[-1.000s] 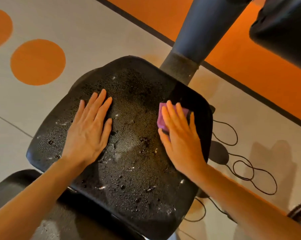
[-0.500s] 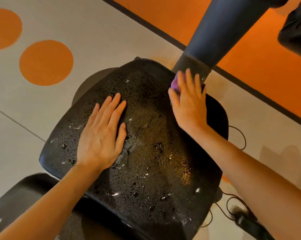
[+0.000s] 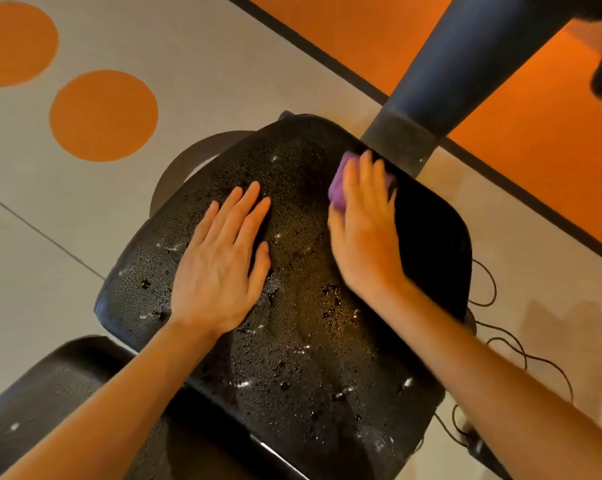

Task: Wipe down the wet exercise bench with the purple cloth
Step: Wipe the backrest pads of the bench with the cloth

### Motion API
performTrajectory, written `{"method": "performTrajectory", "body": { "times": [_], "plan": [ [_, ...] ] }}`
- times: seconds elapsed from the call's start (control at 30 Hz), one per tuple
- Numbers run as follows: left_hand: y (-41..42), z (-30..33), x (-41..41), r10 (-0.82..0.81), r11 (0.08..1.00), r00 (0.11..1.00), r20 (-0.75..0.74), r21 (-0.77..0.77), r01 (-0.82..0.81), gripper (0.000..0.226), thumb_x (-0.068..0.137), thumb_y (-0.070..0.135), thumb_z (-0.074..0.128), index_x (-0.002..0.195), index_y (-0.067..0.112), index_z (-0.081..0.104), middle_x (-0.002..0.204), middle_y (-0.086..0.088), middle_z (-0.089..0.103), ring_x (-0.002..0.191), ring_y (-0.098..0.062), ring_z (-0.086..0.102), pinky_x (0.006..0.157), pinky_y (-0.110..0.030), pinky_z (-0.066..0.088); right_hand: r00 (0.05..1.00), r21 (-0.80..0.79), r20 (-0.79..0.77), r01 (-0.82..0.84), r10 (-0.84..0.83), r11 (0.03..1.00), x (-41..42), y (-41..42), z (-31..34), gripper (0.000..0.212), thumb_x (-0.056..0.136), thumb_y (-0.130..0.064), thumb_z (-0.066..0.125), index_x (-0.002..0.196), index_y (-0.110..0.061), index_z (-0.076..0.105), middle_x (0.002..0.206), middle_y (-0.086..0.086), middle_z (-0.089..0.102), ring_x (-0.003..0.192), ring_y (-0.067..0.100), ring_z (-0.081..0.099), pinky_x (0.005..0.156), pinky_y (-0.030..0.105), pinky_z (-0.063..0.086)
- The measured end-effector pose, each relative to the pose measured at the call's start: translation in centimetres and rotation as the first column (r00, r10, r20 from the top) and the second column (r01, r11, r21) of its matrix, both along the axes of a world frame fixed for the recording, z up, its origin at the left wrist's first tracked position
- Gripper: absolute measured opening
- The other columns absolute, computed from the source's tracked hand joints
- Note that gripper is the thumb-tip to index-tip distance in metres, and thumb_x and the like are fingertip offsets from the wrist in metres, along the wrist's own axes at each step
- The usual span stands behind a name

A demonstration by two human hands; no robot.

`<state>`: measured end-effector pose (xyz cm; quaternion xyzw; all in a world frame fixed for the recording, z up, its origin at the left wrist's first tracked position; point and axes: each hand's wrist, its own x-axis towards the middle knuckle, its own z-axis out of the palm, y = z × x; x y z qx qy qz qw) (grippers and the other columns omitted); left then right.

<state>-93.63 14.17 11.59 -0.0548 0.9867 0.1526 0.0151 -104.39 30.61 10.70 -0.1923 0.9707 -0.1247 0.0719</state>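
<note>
So over on the left, two orange floor circles (image 3: 103, 115), then the black bench pad (image 3: 313, 341), beaded all over with water drops. The left hand (image 3: 223, 265) lies flat on the pad, fingers straight and holding nothing. Further right, the right hand (image 3: 363, 230) presses the purple cloth (image 3: 339, 187) against the pad's far edge, just beside the grey post (image 3: 431, 95), fingers laid flat over it. A thin black cable (image 3: 521, 348) trails on the floor.

Warm, fairly bright light glints off droplets on the bench pad (image 3: 292, 341); soft shadows fall on the floor (image 3: 223, 64) at right — the right hand (image 3: 365, 233) is motion-blurred — wide-angle bending at edges.
</note>
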Motion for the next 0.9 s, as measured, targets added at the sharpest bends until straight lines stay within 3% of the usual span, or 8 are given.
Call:
{"method": "performTrajectory", "body": {
  "times": [0.13,0.3,0.43,0.5,0.63,0.77,0.83,0.9],
  "plan": [
    [0.0,0.1,0.0,0.012,1.000,1.000,0.005,0.004,-0.012,0.054,0.102,0.036,0.031,0.153,0.016,0.031,0.163,-0.001,0.021,0.152,-0.017,0.015,0.125,-0.038,0.011,0.969,0.048,0.006,-0.248,0.248,0.968,1.3,2.3,0.0,0.063,0.095,-0.036,0.034,0.152,-0.014,0.018,0.160,0.008,0.013,0.148,0.028,0.009,0.119,0.048,0.016],
    [0.0,-0.2,0.0,0.003,1.000,1.000,0.001,-0.016,-0.003,0.054,0.103,0.037,0.030,0.153,0.017,0.029,0.163,-0.001,0.020,0.152,-0.016,0.014,0.125,-0.039,0.011,0.995,0.000,-0.008,0.101,-0.101,0.995,-6.1,-2.9,-0.7,0.058,0.101,-0.033,0.033,0.152,-0.011,0.017,0.160,0.010,0.015,0.148,0.029,0.012,0.119,0.051,0.012],
    [-0.2,0.1,0.2,-0.006,1.000,1.000,0.005,0.015,0.006,0.054,0.103,0.035,0.031,0.153,0.016,0.029,0.163,-0.001,0.019,0.152,-0.016,0.013,0.125,-0.038,0.007,0.978,-0.040,0.003,-0.208,0.208,0.977,2.6,0.2,0.2,0.066,0.093,-0.032,0.039,0.152,-0.015,0.016,0.161,0.005,0.012,0.148,0.022,0.007,0.119,0.044,0.011],
    [-0.7,0.5,0.6,0.001,1.000,1.000,-0.002,0.000,-0.001,0.054,0.102,0.034,0.032,0.153,0.015,0.030,0.163,-0.003,0.020,0.152,-0.019,0.013,0.125,-0.040,0.006,0.968,-0.016,-0.012,-0.251,0.251,0.968,0.6,0.5,-0.2,0.064,0.095,-0.034,0.036,0.152,-0.015,0.016,0.161,0.005,0.012,0.148,0.024,0.008,0.117,0.043,0.010],
    [-1.9,0.3,1.7,0.071,0.996,0.997,0.011,-0.055,-0.070,0.055,0.102,0.036,0.031,0.153,0.015,0.029,0.163,-0.003,0.022,0.152,-0.020,0.013,0.125,-0.040,0.007,0.997,0.007,0.006,0.083,-0.083,0.997,-7.3,-5.8,-0.8,0.059,0.102,-0.038,0.030,0.152,-0.011,0.014,0.161,0.010,0.009,0.148,0.028,0.006,0.120,0.050,0.008],
    [-1.8,0.0,1.7,0.085,0.995,0.996,0.027,-0.054,-0.083,0.056,0.101,0.037,0.030,0.153,0.016,0.029,0.163,-0.002,0.022,0.152,-0.018,0.013,0.125,-0.039,0.009,0.997,-0.095,-0.015,-0.073,0.072,0.993,-7.2,-3.5,-0.7,0.057,0.099,-0.037,0.032,0.151,-0.013,0.022,0.156,0.010,0.027,0.143,0.027,0.027,0.118,0.050,0.022],
    [-1.8,0.0,1.7,0.088,0.995,0.996,0.027,-0.051,-0.086,0.056,0.101,0.037,0.030,0.153,0.016,0.029,0.162,-0.002,0.022,0.152,-0.019,0.014,0.125,-0.039,0.009,0.999,-0.136,-0.007,0.035,-0.036,0.990,-5.8,1.6,0.0,0.053,0.097,-0.035,0.036,0.146,-0.014,0.031,0.146,0.009,0.042,0.133,0.025,0.042,0.110,0.045,0.038],
    [-1.9,0.1,1.8,0.096,0.994,0.995,0.025,-0.044,-0.095,0.056,0.101,0.037,0.031,0.152,0.015,0.030,0.162,-0.002,0.023,0.152,-0.019,0.015,0.125,-0.040,0.010,0.985,-0.062,0.005,0.174,-0.174,0.983,-4.5,5.2,0.1,0.051,0.100,-0.031,0.039,0.146,-0.012,0.031,0.146,0.011,0.041,0.134,0.027,0.039,0.109,0.040,0.038]
  ]
}}
